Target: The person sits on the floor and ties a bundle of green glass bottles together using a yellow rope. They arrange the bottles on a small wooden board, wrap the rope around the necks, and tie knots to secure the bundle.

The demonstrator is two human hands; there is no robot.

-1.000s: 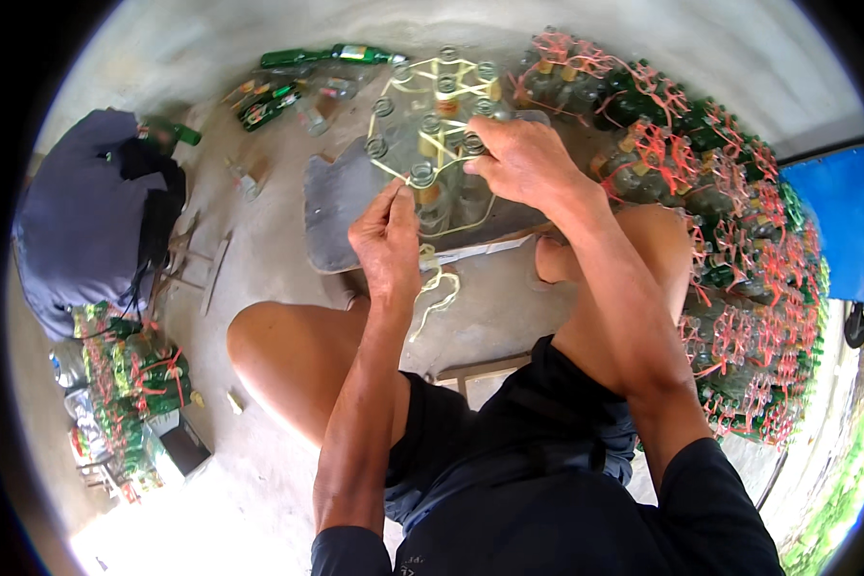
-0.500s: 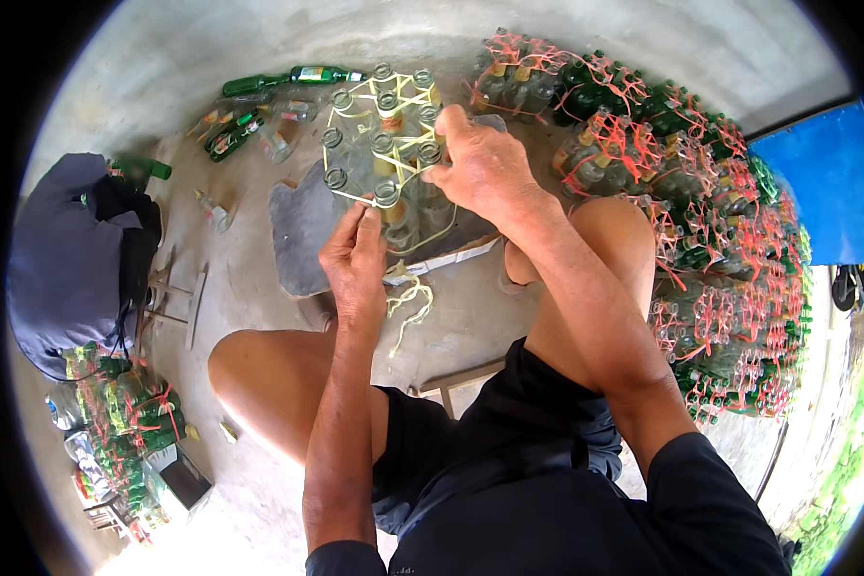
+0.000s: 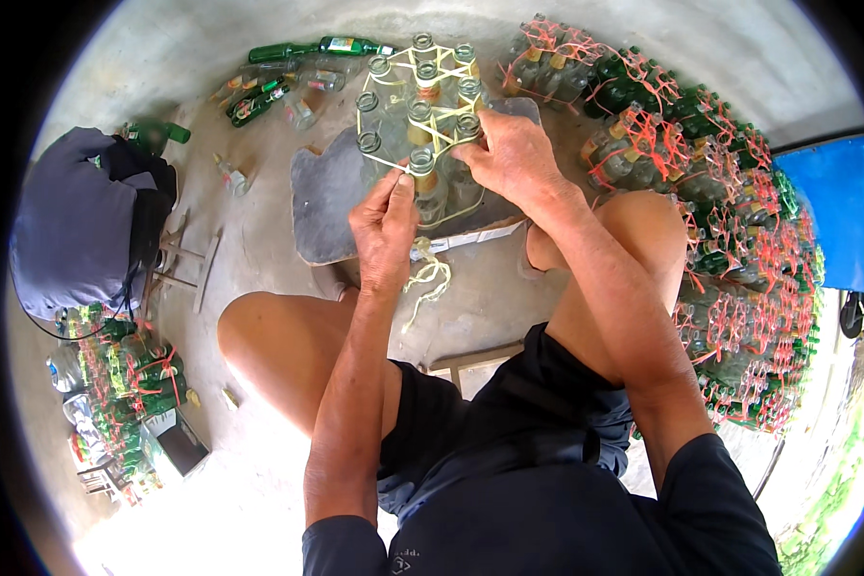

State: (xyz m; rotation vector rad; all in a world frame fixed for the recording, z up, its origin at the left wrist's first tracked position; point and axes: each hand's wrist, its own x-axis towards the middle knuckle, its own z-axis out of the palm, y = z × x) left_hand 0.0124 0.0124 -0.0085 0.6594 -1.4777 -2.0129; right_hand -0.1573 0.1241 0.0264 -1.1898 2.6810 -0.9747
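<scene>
Several clear glass bottles [image 3: 420, 133] stand upright in a tight cluster, pale yellow strap [image 3: 384, 160] wound around and between their necks. My left hand [image 3: 386, 226] is closed, thumb and fingers pinching the strap beside the neck of the nearest bottle [image 3: 430, 197]. On the cluster's right side, my right hand [image 3: 516, 161] is closed against a bottle neck, with the strap running to its fingers; its fingertips are partly hidden. A loop of strap hangs down around the front of the bottles. Beneath them lies a dark grey slab [image 3: 326, 216].
A loose strap tangle [image 3: 430, 274] hangs at the slab's front edge. Bottle bundles tied with red strap [image 3: 730, 250] crowd the right side. Loose bottles [image 3: 259, 101] lie near the wall. Dark cloth [image 3: 77, 221] drapes over something at left, above more bundled bottles [image 3: 130, 384].
The whole view has shifted, so the scene sits farther right and higher. My right hand has come slightly lower against the bottle neck. My left hand keeps its pinch on the strap.
</scene>
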